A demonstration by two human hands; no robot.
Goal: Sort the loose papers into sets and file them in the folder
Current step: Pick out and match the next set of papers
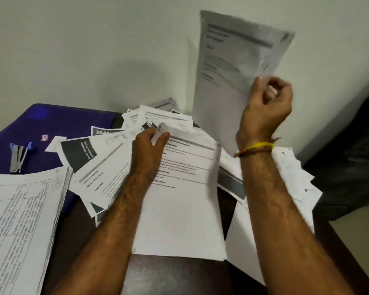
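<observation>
Loose printed papers (107, 167) lie scattered in an overlapping heap across the dark table. My left hand (149, 143) pinches the top corner of a large printed sheet (185, 199) in the middle of the heap. My right hand (266, 103) is raised above the table and grips the edge of a single printed sheet (232, 67), holding it upright against the wall. A blue folder (51, 124) lies flat at the back left of the table, partly under the papers.
A stapler (18, 155) and a small red-and-white item (45, 137) rest on the folder. A stack of papers printed with tables (19, 220) sits at the front left. A dark bag or chair (349, 156) stands to the right of the table. The wall is close behind.
</observation>
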